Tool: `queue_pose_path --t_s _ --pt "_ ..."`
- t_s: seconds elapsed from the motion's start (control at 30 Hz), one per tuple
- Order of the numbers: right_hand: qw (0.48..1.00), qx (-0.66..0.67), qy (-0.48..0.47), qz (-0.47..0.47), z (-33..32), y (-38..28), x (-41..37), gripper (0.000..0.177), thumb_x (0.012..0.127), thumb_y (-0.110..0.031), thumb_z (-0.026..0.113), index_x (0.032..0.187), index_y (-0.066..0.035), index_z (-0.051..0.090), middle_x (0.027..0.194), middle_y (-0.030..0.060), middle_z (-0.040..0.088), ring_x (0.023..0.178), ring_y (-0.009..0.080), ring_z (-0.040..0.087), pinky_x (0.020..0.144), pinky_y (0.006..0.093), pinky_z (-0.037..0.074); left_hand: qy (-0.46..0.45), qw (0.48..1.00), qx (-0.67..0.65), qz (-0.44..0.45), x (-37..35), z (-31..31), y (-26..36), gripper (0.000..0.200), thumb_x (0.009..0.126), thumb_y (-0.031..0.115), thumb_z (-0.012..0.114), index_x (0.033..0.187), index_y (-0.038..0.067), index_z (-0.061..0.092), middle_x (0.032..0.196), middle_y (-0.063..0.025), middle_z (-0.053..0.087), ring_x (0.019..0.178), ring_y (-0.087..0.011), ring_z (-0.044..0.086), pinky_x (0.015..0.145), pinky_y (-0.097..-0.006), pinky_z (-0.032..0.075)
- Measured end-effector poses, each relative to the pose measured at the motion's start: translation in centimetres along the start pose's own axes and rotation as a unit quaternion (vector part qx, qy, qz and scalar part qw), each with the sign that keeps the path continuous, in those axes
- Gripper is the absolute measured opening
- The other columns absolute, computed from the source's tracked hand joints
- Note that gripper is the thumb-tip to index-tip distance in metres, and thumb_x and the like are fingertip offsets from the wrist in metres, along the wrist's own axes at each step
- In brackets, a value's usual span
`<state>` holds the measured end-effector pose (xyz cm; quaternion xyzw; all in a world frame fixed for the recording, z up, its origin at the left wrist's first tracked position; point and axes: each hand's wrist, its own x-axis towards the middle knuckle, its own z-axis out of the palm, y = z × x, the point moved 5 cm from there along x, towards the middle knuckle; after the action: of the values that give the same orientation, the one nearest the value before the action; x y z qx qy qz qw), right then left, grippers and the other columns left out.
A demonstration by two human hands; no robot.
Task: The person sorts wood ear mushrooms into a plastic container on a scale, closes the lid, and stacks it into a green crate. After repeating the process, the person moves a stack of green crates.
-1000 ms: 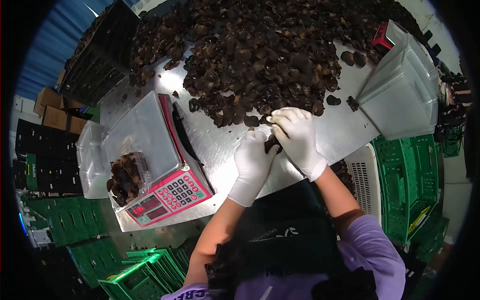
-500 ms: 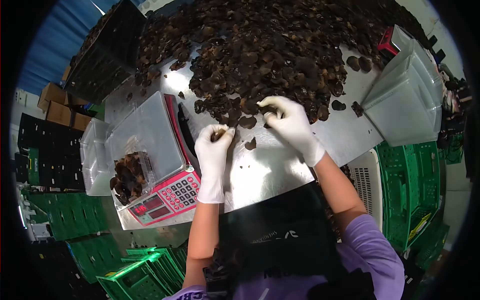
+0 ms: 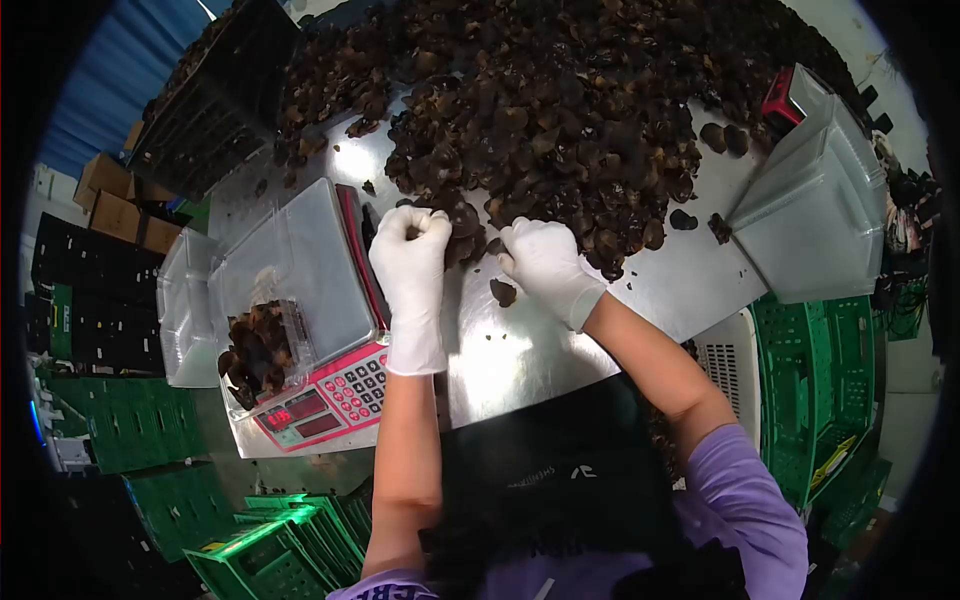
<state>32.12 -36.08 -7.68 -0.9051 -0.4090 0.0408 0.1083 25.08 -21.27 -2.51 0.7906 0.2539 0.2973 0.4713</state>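
Observation:
My left hand (image 3: 410, 265), in a white glove, is closed with thumb and fingers pinched together. A bit of brown shows inside the curl, and a dark wood ear mushroom (image 3: 462, 230) lies against its fingertips. My right hand (image 3: 545, 262), also gloved, has its fingers bent, with thumb and forefinger at a small wood ear mushroom (image 3: 495, 246). The exact grip is partly hidden. Beyond both hands spreads a large heap of wood ear mushrooms (image 3: 540, 130). One loose piece (image 3: 503, 292) rests on the metal table (image 3: 490, 370) between my wrists.
At left stands a red-framed digital scale (image 3: 325, 405) carrying a clear box with mushrooms (image 3: 262, 345). Stacked clear plastic boxes (image 3: 815, 210) stand on the right. A black crate (image 3: 215, 105) is at the back left. Green crates (image 3: 820, 380) stand beyond the table edge.
My left hand has moved up and slightly left, to the heap's near edge. My right hand has drawn back left and down from the heap, toward the small loose piece.

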Motion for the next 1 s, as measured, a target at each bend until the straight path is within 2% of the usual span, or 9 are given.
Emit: queue_pose_path --t_s 0.13,0.2,0.33,0.43,0.57,0.6,0.67,0.8,1.0 --pt "0.908 0.396 0.129 0.051 -2.7 2.0 -1.9 0.016 0.084 -0.017 0.061 0.089 -0.002 0.064 0.084 0.0092 0.061 0.075 0.0230 0.062 0.069 0.0341 0.051 -0.068 0.936 -0.287 -0.195 -1.9 -1.6 -2.4 0.015 0.085 0.005 0.062 0.071 0.004 0.059 0.090 -0.0116 0.070 0.071 -0.0148 0.063 0.063 -0.0254 0.049" --pt "0.702 0.705 0.066 0.071 -2.4 3.5 -2.8 0.015 0.086 -0.015 0.059 0.090 -0.002 0.064 0.089 0.0053 0.062 0.078 0.0110 0.061 0.069 0.0256 0.047 -0.097 0.933 -0.267 -0.222 -2.5 -1.8 -2.6 0.013 0.087 0.008 0.059 0.074 0.005 0.060 0.087 -0.0119 0.069 0.067 -0.0182 0.064 0.055 -0.0274 0.049" --pt "0.473 0.876 0.026 0.087 -4.5 3.5 -4.2 0.016 0.088 -0.011 0.058 0.102 -0.005 0.063 0.091 0.0035 0.066 0.075 0.0110 0.062 0.054 0.0173 0.042 -0.071 0.886 -0.405 -0.215 -3.3 -0.6 -3.5 0.006 0.088 0.008 0.058 0.085 0.004 0.061 0.082 -0.0112 0.067 0.068 -0.0216 0.066 0.053 -0.0279 0.048" --pt "0.561 0.820 0.015 0.112 -3.2 3.5 -4.0 0.016 0.088 -0.012 0.060 0.101 -0.005 0.065 0.086 0.0015 0.065 0.072 0.0085 0.060 0.053 0.0157 0.040 -0.048 0.856 -0.450 -0.250 -3.8 -0.3 -3.3 0.014 0.086 -0.005 0.054 0.090 0.002 0.064 0.081 -0.0065 0.067 0.069 -0.0160 0.065 0.060 -0.0247 0.051" --pt "0.829 0.556 0.056 0.018 -1.2 1.3 -4.0 0.012 0.084 -0.012 0.067 0.091 -0.002 0.066 0.081 0.0053 0.066 0.068 0.0146 0.061 0.062 0.0282 0.048 -0.007 0.902 -0.366 -0.227 -3.3 -1.0 -3.6 0.023 0.087 -0.007 0.049 0.096 0.005 0.067 0.078 -0.0046 0.065 0.066 -0.0113 0.060 0.061 -0.0227 0.048" --pt "0.829 0.557 0.056 0.016 0.0 0.8 -4.2 0.012 0.084 -0.012 0.067 0.091 -0.002 0.066 0.081 0.0053 0.066 0.068 0.0146 0.061 0.062 0.0282 0.048 -0.015 0.925 -0.324 -0.199 -3.2 -1.1 -3.1 0.023 0.088 -0.006 0.048 0.093 0.005 0.068 0.076 -0.0030 0.064 0.064 -0.0094 0.057 0.059 -0.0216 0.046" --pt "0.962 0.204 0.163 -0.081 -0.4 -1.2 -4.8 0.017 0.079 -0.013 0.070 0.091 -0.002 0.065 0.084 0.0120 0.066 0.071 0.0251 0.064 0.066 0.0346 0.050 -0.031 0.947 -0.261 -0.186 -3.1 -0.9 -2.6 0.023 0.089 -0.001 0.047 0.083 0.005 0.069 0.069 0.0025 0.060 0.058 -0.0041 0.049 0.054 -0.0191 0.038" --pt "0.976 0.191 0.078 -0.063 -0.6 -1.3 -4.1 0.017 0.078 -0.014 0.067 0.092 -0.004 0.065 0.086 0.0165 0.064 0.080 0.0324 0.064 0.072 0.0394 0.051 -0.042 0.961 -0.232 -0.145 -2.6 -0.1 -4.0 0.022 0.089 0.002 0.049 0.081 0.007 0.070 0.067 0.0049 0.058 0.055 -0.0024 0.044 0.051 -0.0186 0.033" --pt "0.962 0.249 0.116 0.014 -2.2 0.5 -0.1 0.023 0.080 -0.013 0.058 0.101 -0.008 0.064 0.096 0.0123 0.065 0.086 0.0315 0.065 0.073 0.0411 0.052 -0.040 0.945 0.317 -0.067 -2.0 1.3 -2.2 0.029 0.080 0.033 0.071 0.079 0.004 0.071 0.071 -0.0166 0.067 0.068 -0.0287 0.067 0.065 -0.0362 0.051"
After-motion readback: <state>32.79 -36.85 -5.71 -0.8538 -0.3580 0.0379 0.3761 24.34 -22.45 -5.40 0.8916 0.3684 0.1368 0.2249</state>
